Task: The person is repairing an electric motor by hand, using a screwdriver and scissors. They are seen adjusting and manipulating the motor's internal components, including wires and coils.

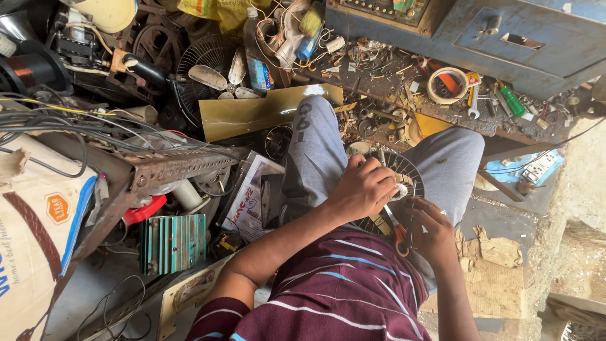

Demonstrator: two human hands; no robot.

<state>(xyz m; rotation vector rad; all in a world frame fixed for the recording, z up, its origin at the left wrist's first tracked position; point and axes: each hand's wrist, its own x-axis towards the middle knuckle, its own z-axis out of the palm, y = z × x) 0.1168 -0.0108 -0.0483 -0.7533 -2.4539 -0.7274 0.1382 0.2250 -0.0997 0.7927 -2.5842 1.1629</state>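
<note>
Head view: round wire fan guard [404, 167] rests on the person's lap; left hand [365, 188] presses on its pale hub, fingers curled around it. Right hand [432, 228] grips an orange-handled screwdriver [398, 230], tip at the hub; guard looks not yet taken apart

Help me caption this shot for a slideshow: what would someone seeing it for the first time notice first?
At centre, a person's left hand presses on a round wire fan guard lying across their grey-trousered lap, while the right hand holds an orange-handled tool against it. All round lies workshop clutter: a green finned metal block at lower left, and a roll of tape on the littered blue bench at top right.
</note>
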